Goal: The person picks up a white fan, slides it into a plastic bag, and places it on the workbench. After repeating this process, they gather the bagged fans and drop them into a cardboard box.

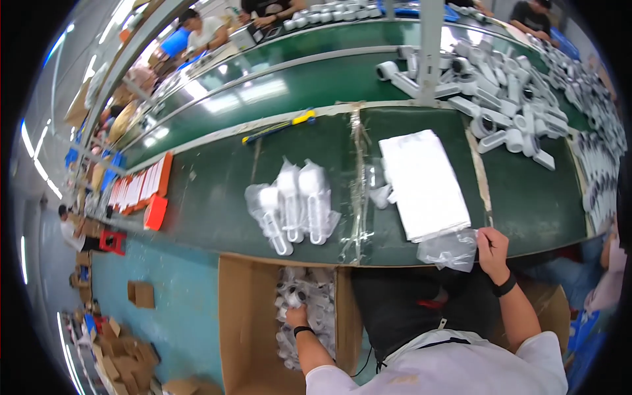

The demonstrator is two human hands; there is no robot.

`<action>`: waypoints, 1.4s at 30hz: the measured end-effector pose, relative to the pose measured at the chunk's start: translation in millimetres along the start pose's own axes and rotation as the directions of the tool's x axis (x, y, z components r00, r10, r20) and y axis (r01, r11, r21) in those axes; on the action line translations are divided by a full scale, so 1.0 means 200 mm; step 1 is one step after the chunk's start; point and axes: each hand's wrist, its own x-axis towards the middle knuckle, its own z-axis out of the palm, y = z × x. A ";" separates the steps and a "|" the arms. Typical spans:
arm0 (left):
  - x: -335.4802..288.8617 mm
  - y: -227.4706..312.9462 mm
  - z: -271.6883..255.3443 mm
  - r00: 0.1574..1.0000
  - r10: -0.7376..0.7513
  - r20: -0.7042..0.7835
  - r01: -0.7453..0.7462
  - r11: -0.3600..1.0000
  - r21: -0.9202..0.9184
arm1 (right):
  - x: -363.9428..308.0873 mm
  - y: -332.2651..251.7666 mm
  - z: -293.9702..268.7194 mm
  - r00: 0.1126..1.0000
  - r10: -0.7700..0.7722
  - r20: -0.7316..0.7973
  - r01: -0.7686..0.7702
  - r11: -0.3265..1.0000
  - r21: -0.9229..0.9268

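My left hand (295,311) reaches down into an open cardboard box (247,322) beside the bench and grips a bagged white plastic part (294,294) on top of several others there. My right hand (492,249) rests at the near edge of the green bench and pinches a clear plastic bag (449,250). That bag lies at the near end of a stack of white flat bags (422,182). Three bagged white parts (294,204) lie side by side on the bench, left of the stack.
A heap of unbagged white plastic parts (507,105) covers the far right of the green bench (210,191). A metal post (430,46) rises there. A yellow-handled tool (280,126) lies farther back. Orange trays (139,187) sit at left. Other people work across the line.
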 end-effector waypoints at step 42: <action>-1.42 1.78 -0.75 0.555 0.826 0.104 0.117 0.046 -0.992 | -0.11 -0.20 -0.18 0.845 0.095 0.527 -0.515 0.415 0.750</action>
